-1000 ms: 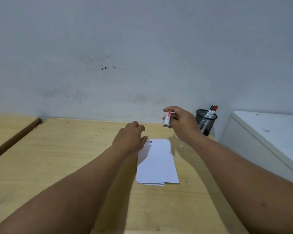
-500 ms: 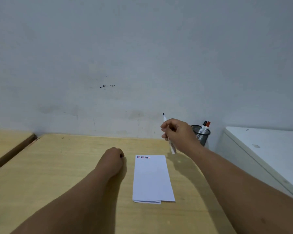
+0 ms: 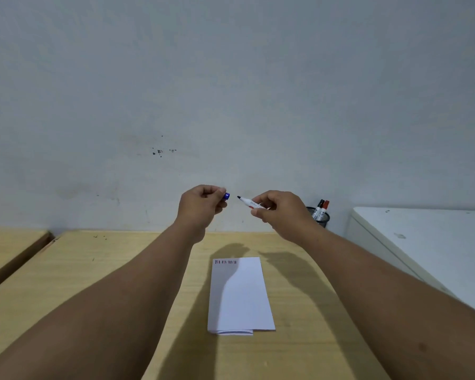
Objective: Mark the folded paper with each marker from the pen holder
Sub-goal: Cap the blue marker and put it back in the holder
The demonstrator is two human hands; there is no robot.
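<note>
A folded white paper (image 3: 240, 296) lies on the wooden table (image 3: 93, 272), with a row of short red and dark marks along its top left edge. Both hands are raised above it, in front of the wall. My right hand (image 3: 281, 212) holds an uncapped white marker (image 3: 248, 202), its dark tip pointing left. My left hand (image 3: 202, 205) pinches a blue cap (image 3: 226, 196), a small gap away from the tip. A black mesh pen holder (image 3: 322, 218) stands at the back right, partly hidden by my right hand, with a black-capped and a red-capped marker (image 3: 322, 207) in it.
A white cabinet top (image 3: 428, 242) adjoins the table on the right. A second wooden surface (image 3: 8, 248) sits at the left across a dark gap. The grey wall (image 3: 231, 91) rises directly behind the table.
My left hand rose from the table beside the paper and now holds the blue cap near the marker tip. My right hand turned the marker from tip-up to pointing left.
</note>
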